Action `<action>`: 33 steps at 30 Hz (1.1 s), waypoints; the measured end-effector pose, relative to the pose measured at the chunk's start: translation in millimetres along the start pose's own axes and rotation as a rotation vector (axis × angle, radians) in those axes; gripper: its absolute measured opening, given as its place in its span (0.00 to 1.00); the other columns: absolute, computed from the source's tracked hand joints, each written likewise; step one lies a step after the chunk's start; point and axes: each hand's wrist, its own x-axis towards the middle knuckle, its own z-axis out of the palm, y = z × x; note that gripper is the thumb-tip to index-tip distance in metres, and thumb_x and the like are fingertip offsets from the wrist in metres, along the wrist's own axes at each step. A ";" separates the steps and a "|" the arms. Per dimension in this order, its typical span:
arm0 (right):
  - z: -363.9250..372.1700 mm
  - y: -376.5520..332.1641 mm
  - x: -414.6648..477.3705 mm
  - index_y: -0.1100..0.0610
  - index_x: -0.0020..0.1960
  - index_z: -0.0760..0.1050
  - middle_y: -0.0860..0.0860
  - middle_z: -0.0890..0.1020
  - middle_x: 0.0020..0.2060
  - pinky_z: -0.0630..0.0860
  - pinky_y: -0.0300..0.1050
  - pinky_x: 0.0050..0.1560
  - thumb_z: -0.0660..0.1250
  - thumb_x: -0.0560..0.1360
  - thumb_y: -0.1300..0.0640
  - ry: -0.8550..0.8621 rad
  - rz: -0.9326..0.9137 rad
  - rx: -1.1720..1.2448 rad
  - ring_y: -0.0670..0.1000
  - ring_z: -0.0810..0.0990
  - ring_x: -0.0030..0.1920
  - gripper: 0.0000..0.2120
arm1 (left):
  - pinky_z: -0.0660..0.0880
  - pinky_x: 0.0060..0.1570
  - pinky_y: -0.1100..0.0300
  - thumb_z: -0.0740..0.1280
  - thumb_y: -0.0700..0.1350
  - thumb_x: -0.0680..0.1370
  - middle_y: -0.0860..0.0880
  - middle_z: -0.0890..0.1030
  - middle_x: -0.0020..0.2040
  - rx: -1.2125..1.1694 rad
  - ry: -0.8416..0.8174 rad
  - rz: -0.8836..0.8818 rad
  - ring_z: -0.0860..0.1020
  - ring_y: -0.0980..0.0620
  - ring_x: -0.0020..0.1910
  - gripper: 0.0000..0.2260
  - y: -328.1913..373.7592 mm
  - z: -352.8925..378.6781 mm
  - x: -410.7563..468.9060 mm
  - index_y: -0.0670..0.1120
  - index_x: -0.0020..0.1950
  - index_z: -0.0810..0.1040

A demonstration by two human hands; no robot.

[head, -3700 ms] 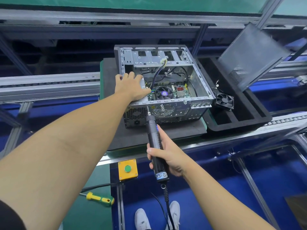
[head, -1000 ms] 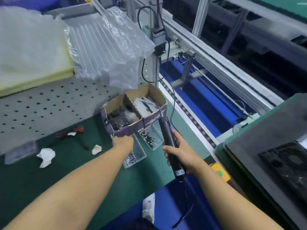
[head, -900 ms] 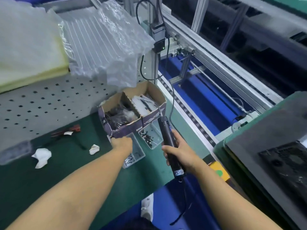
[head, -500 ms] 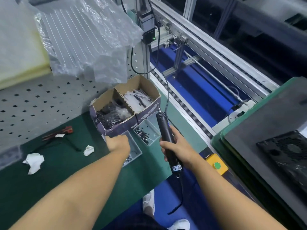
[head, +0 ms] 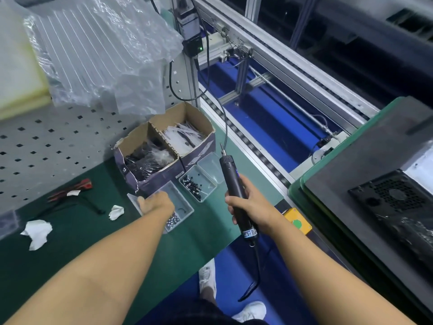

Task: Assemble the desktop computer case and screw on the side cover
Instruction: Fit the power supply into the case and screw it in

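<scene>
Left hand [head: 156,204] is dipping into the near screw tray [head: 185,202], grip hidden; right hand [head: 251,205], clamping the electric screwdriver [head: 235,193], is risking knocking the far tray [head: 199,181].

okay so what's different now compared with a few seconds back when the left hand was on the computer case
The left hand has left the computer case and now reaches into a clear tray of silver screws on the green bench to the left; whether it has picked any up is hidden. The view has swung left with it. Unchanged: the right hand still grips the electric screwdriver, tip up.
</scene>
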 end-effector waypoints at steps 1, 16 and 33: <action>-0.2 0.9 -0.8 0.47 0.79 0.58 0.56 0.79 0.47 0.78 0.51 0.34 0.75 0.70 0.61 -0.004 0.002 0.001 0.55 0.79 0.36 0.43 | 0.65 0.67 0.56 0.59 0.47 0.80 0.48 0.83 0.51 -0.009 -0.007 -0.001 0.79 0.49 0.54 0.10 -1.1 1.6 0.7 0.46 0.51 0.78; -0.5 2.3 -14.9 0.48 0.78 0.59 0.55 0.79 0.45 0.78 0.49 0.33 0.74 0.71 0.62 -0.003 0.002 -0.003 0.54 0.78 0.36 0.41 | 0.61 0.67 0.53 0.73 0.51 0.75 0.50 0.79 0.47 -0.307 -0.049 -0.090 0.76 0.49 0.54 0.16 3.3 14.0 7.2 0.47 0.58 0.74; -10.0 3.7 -11.5 0.48 0.77 0.61 0.56 0.78 0.46 0.78 0.49 0.33 0.75 0.69 0.61 0.002 0.007 -0.031 0.54 0.78 0.36 0.40 | 0.74 0.51 0.58 0.61 0.40 0.81 0.43 0.78 0.60 -0.158 -0.180 0.046 0.78 0.48 0.59 0.17 8.6 -13.5 -4.8 0.38 0.70 0.71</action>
